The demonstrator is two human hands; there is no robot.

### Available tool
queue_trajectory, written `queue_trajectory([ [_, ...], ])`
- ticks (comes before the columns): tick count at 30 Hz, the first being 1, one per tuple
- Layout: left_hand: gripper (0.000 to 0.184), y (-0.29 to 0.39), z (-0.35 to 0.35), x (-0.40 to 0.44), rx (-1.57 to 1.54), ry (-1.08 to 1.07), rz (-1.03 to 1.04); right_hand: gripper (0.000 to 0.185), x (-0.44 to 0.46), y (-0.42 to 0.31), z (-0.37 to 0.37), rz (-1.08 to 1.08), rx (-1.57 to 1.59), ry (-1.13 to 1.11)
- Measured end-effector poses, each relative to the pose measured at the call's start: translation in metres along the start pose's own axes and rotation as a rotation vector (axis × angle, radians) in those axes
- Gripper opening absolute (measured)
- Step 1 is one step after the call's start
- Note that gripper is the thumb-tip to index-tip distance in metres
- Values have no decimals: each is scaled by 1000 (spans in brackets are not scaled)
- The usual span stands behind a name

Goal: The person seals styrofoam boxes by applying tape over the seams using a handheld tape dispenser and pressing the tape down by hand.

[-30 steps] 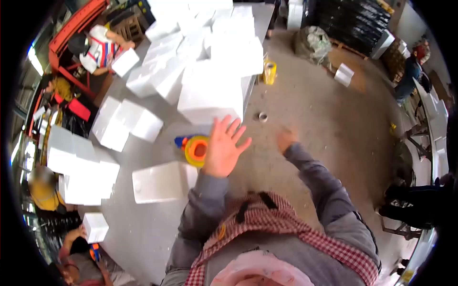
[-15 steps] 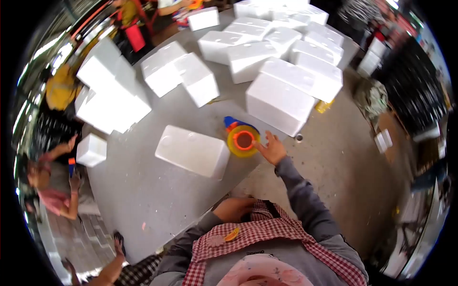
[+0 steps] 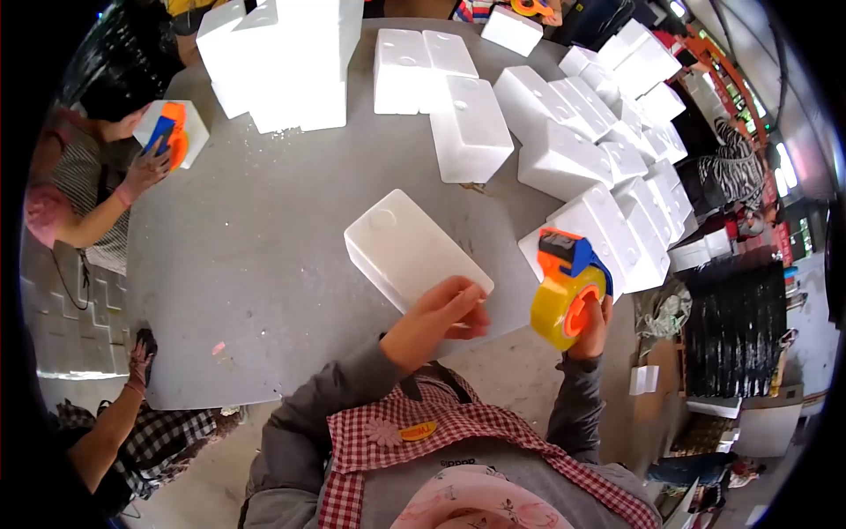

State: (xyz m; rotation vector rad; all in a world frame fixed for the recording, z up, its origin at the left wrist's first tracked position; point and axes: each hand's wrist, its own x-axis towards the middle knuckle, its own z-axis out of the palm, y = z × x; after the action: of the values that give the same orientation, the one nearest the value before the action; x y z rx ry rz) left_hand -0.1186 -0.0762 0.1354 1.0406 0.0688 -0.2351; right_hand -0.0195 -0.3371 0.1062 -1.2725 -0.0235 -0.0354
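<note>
In my right hand (image 3: 592,331) is a tape dispenser (image 3: 571,291) with a blue and orange head and a roll of yellow tape, raised over the table's front edge. A white foam box (image 3: 414,247) lies slantwise on the grey table (image 3: 256,256) in front of me. My left hand (image 3: 445,319) is at the near right end of this box, its fingers curled together. Whether anything thin is between those fingers is too small to make out.
Many white foam boxes (image 3: 564,159) crowd the right and back of the table, and a tall stack (image 3: 291,62) stands at the back left. At the left a co-worker's gloved hand (image 3: 148,169) holds another dispenser against a box. Another person's arm (image 3: 110,432) rests near the left corner.
The view has turned left. My right hand has taken hold of the tape dispenser and lifted it off the table. My left hand has moved from my apron to the near box.
</note>
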Motion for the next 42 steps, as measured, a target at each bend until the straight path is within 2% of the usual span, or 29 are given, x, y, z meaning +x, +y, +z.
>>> queue_trajectory([
  [2, 43, 12, -1, 21, -361, -110, -227, 41, -11, -16, 30, -41, -92, -17],
  [4, 42, 29, -7, 32, -445, -83, -269, 48, -22, -26, 71, -282, -295, -71],
  [5, 42, 37, -12, 33, -521, -60, -313, 48, -25, -24, 80, -274, -295, -78],
  [8, 40, 58, -28, 19, -504, -20, -251, 55, -33, -14, 95, -519, -484, -81],
  [10, 37, 58, -41, 12, -519, 15, -250, 55, -36, -6, 104, -557, -489, -116],
  [12, 25, 44, -57, 9, -709, 40, -123, 58, -36, -7, 121, -671, -554, -218],
  [13, 25, 40, -66, 7, -710, 48, -126, 58, -39, -9, 122, -662, -553, -220],
  [15, 18, 35, -89, 2, -581, 52, 54, 62, -44, -16, 120, -511, -821, -369],
  [16, 15, 31, -117, 8, -89, 128, 258, 64, -45, -25, 125, -509, -862, -403],
  [17, 14, 43, -142, 10, -39, 97, 192, 64, -48, -35, 129, -500, -863, -398],
  [18, 12, 59, -168, 15, 108, 125, 179, 64, -49, -45, 132, -577, -984, -444],
  [19, 11, 69, -198, 28, 221, 193, 299, 65, -49, -50, 131, -654, -1107, -496],
  [20, 10, 70, -224, 45, 337, 261, 419, 65, -49, -51, 129, -716, -1186, -440],
  [21, 9, 57, -247, 67, 400, 217, 365, 65, -51, -52, 128, -707, -1185, -437],
  [23, 9, 3, -268, 95, 472, 168, 312, 66, -54, -54, 128, -592, -1324, -575],
  [24, 11, -31, -261, 103, 663, 176, 227, 67, -58, -48, 128, -493, -1307, -564],
  [25, 14, -52, -258, 108, 851, 187, 140, 67, -58, -46, 129, -496, -1301, -561],
  [26, 14, -57, -264, 110, 862, 190, 144, 66, -57, -44, 129, -538, -1333, -582],
  [28, 17, -75, -271, 94, 811, 413, -126, 64, -62, -45, 129, -523, -1397, -597],
  [29, 17, -75, -275, 92, 823, 410, -128, 64, -57, -47, 132, -520, -1388, -587],
  [31, 19, -68, -278, 95, 638, 701, -61, 63, -56, -50, 133, -458, -1360, -658],
  [33, 41, -22, -238, 68, 389, 530, 468, 63, -51, -54, 134, -438, -1402, -624],
  [35, 67, 19, -171, 33, 1595, 135, 664, 63, -51, -55, 124, -456, -1339, -683],
  [37, 82, 13, -111, 13, 1744, -141, 478, 67, -55, -56, 97, -412, -1296, -688],
  [40, 86, 8, -109, 23, 1914, -91, 495, 72, -71, -39, 16, -435, -1228, -610],
  [42, 84, 6, -102, 26, 1946, -37, 500, 72, -106, 7, -43, -420, -1119, -491],
])
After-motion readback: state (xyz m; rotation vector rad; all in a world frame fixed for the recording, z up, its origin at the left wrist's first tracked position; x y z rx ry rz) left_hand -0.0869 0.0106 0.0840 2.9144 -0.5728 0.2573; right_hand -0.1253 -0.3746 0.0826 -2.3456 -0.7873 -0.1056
